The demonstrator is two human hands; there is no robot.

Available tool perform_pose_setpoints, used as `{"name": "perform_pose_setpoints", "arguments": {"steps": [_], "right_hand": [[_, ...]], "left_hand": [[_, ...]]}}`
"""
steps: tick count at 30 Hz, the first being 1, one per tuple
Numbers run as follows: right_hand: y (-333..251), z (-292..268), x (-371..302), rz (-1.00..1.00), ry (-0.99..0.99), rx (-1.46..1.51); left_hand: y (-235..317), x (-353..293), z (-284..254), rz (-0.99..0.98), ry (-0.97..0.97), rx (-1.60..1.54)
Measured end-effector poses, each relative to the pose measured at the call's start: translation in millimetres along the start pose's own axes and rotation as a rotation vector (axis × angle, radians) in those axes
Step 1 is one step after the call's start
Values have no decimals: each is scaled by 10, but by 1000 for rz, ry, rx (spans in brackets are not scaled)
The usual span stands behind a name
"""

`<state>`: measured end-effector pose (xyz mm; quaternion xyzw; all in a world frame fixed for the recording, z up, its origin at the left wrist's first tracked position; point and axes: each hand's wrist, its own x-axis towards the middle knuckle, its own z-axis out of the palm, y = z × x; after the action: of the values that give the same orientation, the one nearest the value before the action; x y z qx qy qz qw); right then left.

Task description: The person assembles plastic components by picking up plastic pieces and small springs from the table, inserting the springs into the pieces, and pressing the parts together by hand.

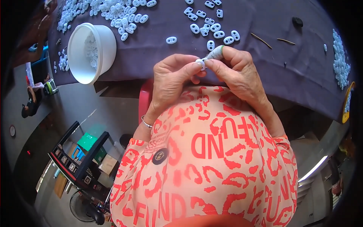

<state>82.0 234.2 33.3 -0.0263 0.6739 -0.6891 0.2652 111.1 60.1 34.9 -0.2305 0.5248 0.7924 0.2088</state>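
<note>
Just over the near edge of the table, my left hand point(171, 75) pinches a small white oval plastic piece point(202, 65) with two holes between thumb and fingers. My right hand point(239, 72) meets it from the other side, its thumb and forefinger closed at the piece's edge. A pale wrap point(216, 53) with a green rim covers that forefinger. Whether a smaller part sits between the right fingertips is hidden. Just beyond my hands lies another two-hole oval piece point(210, 45), with several more behind it. One single oval piece point(171, 40) lies apart to the left.
A white tub point(84, 53) with small whitish parts inside lies tipped at the table's left. Behind it spreads a large heap of oval pieces point(123, 17). Two thin brown sticks point(261, 40) and a dark lump point(297, 21) lie to the right, near a pile of small pale parts point(340, 60).
</note>
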Motion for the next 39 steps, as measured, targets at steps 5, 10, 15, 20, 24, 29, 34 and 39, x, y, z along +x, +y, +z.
{"name": "perform_pose_setpoints", "arguments": {"steps": [5,10,15,20,24,29,34,39], "right_hand": [[15,-14,16,1,-3,-32],[54,-33,46,39,-25,-3],[98,-28,80,77,-41,18],[90,-16,93,106,-56,66],[107,16,114,48,-38,53],[97,28,157,-239,12,-299],[37,76,113,-415,108,-449],[3,142,47,-448,119,-851]], "left_hand": [[-24,-2,1,26,10,15],[-38,15,-1,45,29,26],[-69,43,-23,70,27,30],[-65,49,-18,98,31,53],[-80,75,-9,119,38,30],[-58,86,-24,115,24,-1],[-46,131,-94,32,-65,-205],[-38,79,-15,7,-59,-281]]}}
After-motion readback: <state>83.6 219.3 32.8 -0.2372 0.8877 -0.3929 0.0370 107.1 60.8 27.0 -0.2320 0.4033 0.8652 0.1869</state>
